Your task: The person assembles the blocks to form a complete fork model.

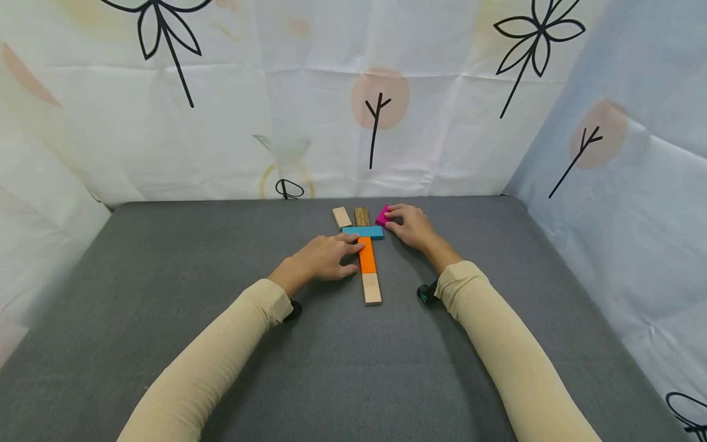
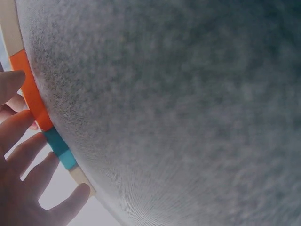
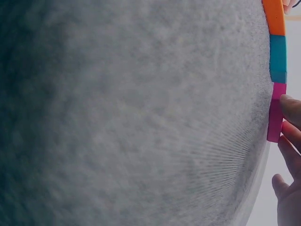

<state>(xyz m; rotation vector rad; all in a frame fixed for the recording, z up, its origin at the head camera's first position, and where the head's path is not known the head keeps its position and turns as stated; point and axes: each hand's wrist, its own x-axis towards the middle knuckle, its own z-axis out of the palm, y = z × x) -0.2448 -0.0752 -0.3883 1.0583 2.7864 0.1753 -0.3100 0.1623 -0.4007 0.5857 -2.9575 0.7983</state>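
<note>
Flat wooden blocks lie joined on the grey table. A plain pale block is nearest, then an orange block, with a blue block set crosswise at its far end. Beyond the blue one lie a brown block and a tilted pale block. My left hand is spread, its fingers touching the blue and orange blocks. Between thumb and fingers my right hand pinches a magenta block, whose end is at the blue block's right end.
A grey cloth-covered table extends around the blocks. Behind it hangs a white printed curtain, with more fabric along both sides. Dark wrist devices sit under the cuffs.
</note>
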